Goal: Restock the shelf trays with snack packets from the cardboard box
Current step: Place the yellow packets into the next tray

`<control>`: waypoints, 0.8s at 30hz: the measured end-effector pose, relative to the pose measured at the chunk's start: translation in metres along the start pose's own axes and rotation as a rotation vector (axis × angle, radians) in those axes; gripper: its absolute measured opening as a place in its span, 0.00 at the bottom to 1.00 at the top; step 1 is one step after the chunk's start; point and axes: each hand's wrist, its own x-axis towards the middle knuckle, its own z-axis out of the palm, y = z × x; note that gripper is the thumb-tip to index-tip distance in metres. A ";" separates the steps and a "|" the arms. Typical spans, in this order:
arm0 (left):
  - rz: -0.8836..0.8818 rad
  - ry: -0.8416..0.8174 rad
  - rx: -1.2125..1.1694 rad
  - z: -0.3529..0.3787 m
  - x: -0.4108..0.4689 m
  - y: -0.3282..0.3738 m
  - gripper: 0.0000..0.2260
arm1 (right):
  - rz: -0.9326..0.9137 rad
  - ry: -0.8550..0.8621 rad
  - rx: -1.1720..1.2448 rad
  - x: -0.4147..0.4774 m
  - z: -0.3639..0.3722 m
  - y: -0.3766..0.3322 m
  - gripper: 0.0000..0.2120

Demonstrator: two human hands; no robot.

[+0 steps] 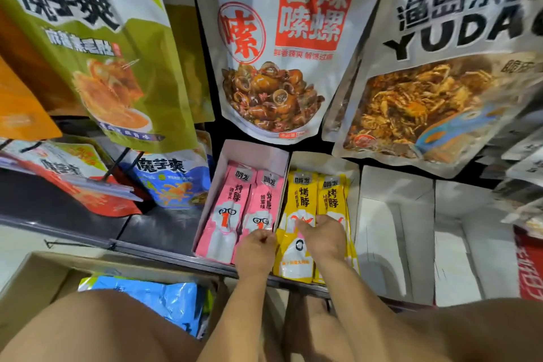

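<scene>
Two open shelf trays stand side by side. The left tray (252, 150) holds pink snack packets (232, 209). The right tray (326, 161) holds yellow snack packets (305, 200). My left hand (255, 250) is at the near end of the pink packets, its fingers curled on the edge of the right pink packet. My right hand (323, 238) lies on top of the yellow packets with its fingers bent down onto them. The cardboard box (35, 279) sits low at the left, with a blue bag (164, 300) inside it.
Two white trays (393, 232) (476, 244) stand to the right of the yellow one. Big snack bags (282, 44) hang above the trays. A dark shelf (158, 229) lies to the left, with more bags on it. My bare knees fill the bottom.
</scene>
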 end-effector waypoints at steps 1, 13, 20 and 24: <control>-0.012 -0.009 -0.009 0.000 0.000 0.001 0.07 | -0.009 0.013 -0.031 -0.001 0.001 0.000 0.33; 0.085 -0.155 0.096 -0.018 -0.034 0.040 0.17 | -0.222 -0.049 -0.346 -0.040 -0.041 -0.012 0.24; 0.309 -0.046 0.488 -0.037 -0.090 0.063 0.22 | -0.454 0.009 -0.702 -0.085 -0.104 -0.013 0.26; 0.455 0.062 0.722 -0.056 -0.131 0.079 0.24 | -0.550 0.042 -0.878 -0.115 -0.137 -0.018 0.22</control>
